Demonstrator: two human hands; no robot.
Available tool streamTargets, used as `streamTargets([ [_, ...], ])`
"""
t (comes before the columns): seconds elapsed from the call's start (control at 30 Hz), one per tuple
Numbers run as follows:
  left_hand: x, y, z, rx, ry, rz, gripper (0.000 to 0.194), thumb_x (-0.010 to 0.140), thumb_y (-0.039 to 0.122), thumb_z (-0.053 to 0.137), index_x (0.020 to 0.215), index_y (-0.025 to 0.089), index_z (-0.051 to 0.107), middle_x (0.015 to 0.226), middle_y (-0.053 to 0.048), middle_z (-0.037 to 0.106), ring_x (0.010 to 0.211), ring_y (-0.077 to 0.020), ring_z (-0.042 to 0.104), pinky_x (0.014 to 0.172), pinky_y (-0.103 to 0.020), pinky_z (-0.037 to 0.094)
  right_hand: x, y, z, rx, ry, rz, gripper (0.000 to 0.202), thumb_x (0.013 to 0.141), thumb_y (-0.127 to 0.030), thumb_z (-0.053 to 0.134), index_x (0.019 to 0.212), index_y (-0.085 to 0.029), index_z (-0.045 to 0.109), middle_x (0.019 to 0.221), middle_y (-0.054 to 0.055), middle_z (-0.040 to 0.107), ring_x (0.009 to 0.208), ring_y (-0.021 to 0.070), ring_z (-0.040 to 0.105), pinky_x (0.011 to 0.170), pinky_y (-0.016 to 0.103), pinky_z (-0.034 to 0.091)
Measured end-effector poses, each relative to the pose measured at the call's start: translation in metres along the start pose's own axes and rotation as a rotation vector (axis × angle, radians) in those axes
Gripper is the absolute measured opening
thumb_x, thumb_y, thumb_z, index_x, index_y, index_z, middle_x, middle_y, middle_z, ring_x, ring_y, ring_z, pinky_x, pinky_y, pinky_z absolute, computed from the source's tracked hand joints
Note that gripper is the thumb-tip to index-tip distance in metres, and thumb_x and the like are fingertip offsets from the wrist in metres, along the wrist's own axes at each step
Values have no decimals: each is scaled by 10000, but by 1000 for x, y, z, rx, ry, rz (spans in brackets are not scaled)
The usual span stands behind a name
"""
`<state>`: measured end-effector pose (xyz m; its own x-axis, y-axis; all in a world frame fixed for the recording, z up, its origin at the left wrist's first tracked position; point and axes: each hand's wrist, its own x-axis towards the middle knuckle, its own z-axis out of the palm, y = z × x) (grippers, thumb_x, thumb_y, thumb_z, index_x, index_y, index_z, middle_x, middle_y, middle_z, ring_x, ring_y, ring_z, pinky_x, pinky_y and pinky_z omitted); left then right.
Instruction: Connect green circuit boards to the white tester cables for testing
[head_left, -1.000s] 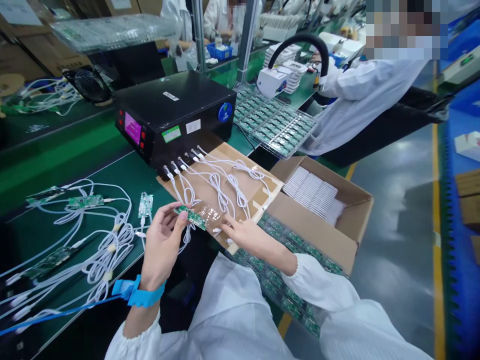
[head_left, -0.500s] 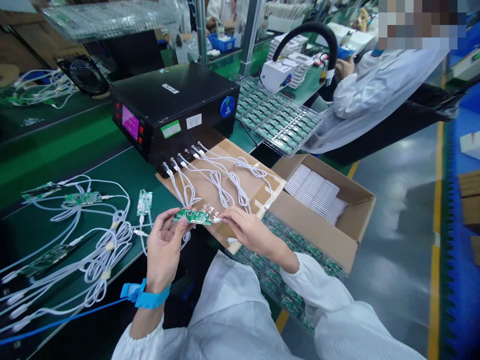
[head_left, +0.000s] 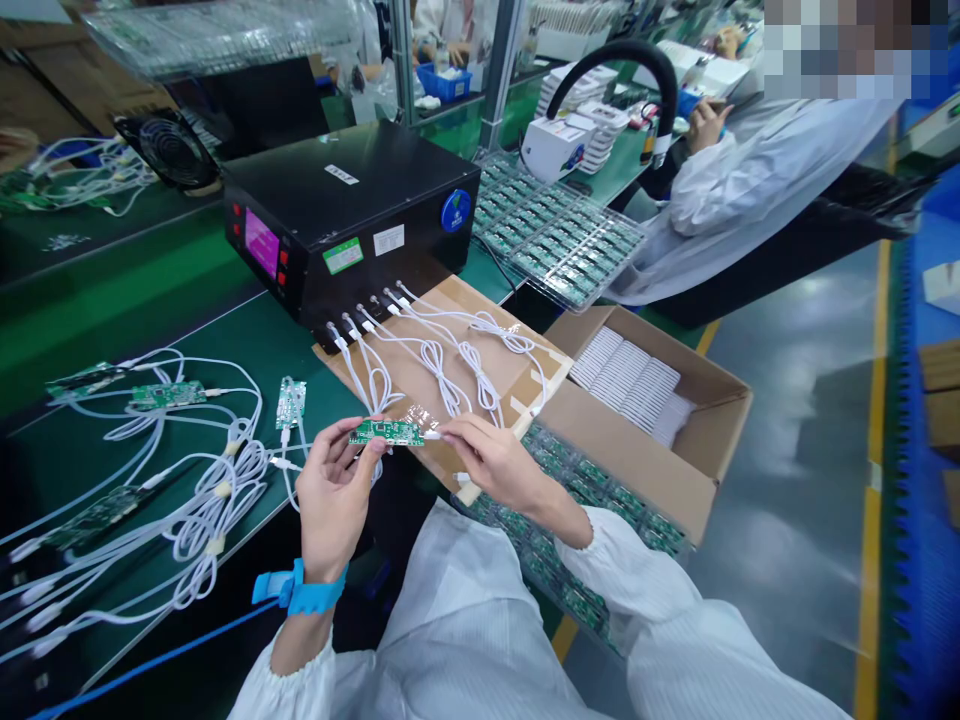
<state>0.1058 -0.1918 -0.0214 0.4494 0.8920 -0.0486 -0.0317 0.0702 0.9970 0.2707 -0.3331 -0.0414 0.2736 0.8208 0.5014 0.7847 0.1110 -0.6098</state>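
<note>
Between thumb and fingers, my left hand point(head_left: 334, 490) holds a green circuit board point(head_left: 388, 432) by its left end, above the edge of the cardboard sheet point(head_left: 401, 375). A blue strap point(head_left: 304, 590) circles that wrist. My right hand point(head_left: 491, 455) pinches a white cable plug point(head_left: 432, 435) at the board's right end; whether it is seated in the board is too small to tell. Several white cables point(head_left: 469, 370) run over the cardboard from a black box-shaped tester point(head_left: 352, 200) with a lit pink screen. To the left, another board point(head_left: 291, 403) lies on the bench, joined to a cable.
More cabled boards point(head_left: 169, 396) and bundled white cables point(head_left: 217, 500) cover the left bench. An open carton point(head_left: 712, 450) with white pieces stands at right, near trays of boards point(head_left: 585, 560) below and another tray point(head_left: 570, 240) behind. A co-worker in a white sleeve point(head_left: 705, 190) sits beyond.
The held board has turned slightly to lie more level, and its right end stays at the plug. Both my hands have barely shifted. The co-worker's hand has moved a little to the right.
</note>
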Motion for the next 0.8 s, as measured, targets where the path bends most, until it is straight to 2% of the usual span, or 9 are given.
streamTargets([
  [0.13, 0, -7, 0, -7, -4, -8, 483, 784, 429, 895, 1118, 179, 650, 1173, -139, 766, 1000, -237, 778, 887, -337, 649, 0, 2, 4, 50, 29, 43, 202, 1076, -159, 491, 1197, -188, 650, 1102, 100, 748, 998, 187, 737, 858, 332, 628],
  [0.23, -1, -9, 3, -14, 9, 3, 489, 779, 421, 900, 1116, 177, 643, 1168, -141, 765, 1027, -242, 772, 922, -353, 638, 2, 2, 2, 107, -38, 93, 208, 1070, -163, 497, 1165, -182, 681, 1104, 104, 750, 1001, 196, 738, 879, 363, 636],
  [0.3, -4, -7, 6, -18, 1, 32, 464, 785, 389, 901, 1108, 179, 642, 1159, -136, 767, 1093, -244, 757, 979, -357, 614, 5, 1, -3, 229, -83, 191, 210, 1068, -206, 513, 1132, -179, 711, 1124, 105, 743, 862, 169, 746, 767, 334, 657],
  [0.37, -6, -4, 10, -12, 11, 78, 442, 791, 361, 898, 1104, 185, 640, 1151, -126, 768, 1138, -240, 741, 1016, -352, 591, 9, -2, -9, 416, -60, 365, 221, 1055, -294, 561, 1136, -181, 733, 1083, 95, 743, 661, 124, 704, 559, 269, 627],
  [0.43, -8, -1, 14, -7, 39, 118, 441, 785, 345, 902, 1102, 192, 635, 1131, -113, 770, 1121, -233, 745, 986, -333, 595, 16, -4, -14, 615, -21, 537, 294, 1024, -387, 624, 1205, -183, 733, 923, 61, 744, 524, 100, 637, 426, 229, 562],
  [0.5, -8, 1, 18, -22, 52, 136, 443, 773, 333, 908, 1085, 194, 626, 1104, -108, 774, 1047, -223, 762, 884, -301, 618, 23, -5, -18, 764, -10, 616, 389, 981, -441, 689, 1259, -171, 729, 745, 14, 701, 474, 98, 605, 411, 220, 551],
  [0.57, -8, 4, 20, -51, 29, 129, 436, 772, 325, 908, 1066, 193, 615, 1088, -112, 778, 962, -213, 773, 756, -265, 625, 30, -5, -18, 833, 16, 611, 422, 942, -461, 739, 1240, -163, 751, 746, 8, 682, 487, 91, 606, 437, 221, 564],
  [0.63, -7, 5, 23, -73, -8, 120, 424, 775, 320, 905, 1054, 189, 614, 1092, -117, 777, 892, -201, 773, 665, -243, 617, 36, -6, -15, 843, 61, 567, 390, 914, -465, 771, 1172, -173, 788, 876, 31, 685, 547, 82, 627, 474, 223, 580],
  [0.8, -8, 5, 29, -165, -115, 75, 408, 773, 323, 913, 1036, 189, 632, 1080, -85, 759, 754, -166, 754, 598, -235, 605, 47, -16, -4, 749, 37, 399, 259, 939, -402, 755, 1096, -206, 819, 1039, 46, 646, 719, 83, 655, 678, 245, 613],
])
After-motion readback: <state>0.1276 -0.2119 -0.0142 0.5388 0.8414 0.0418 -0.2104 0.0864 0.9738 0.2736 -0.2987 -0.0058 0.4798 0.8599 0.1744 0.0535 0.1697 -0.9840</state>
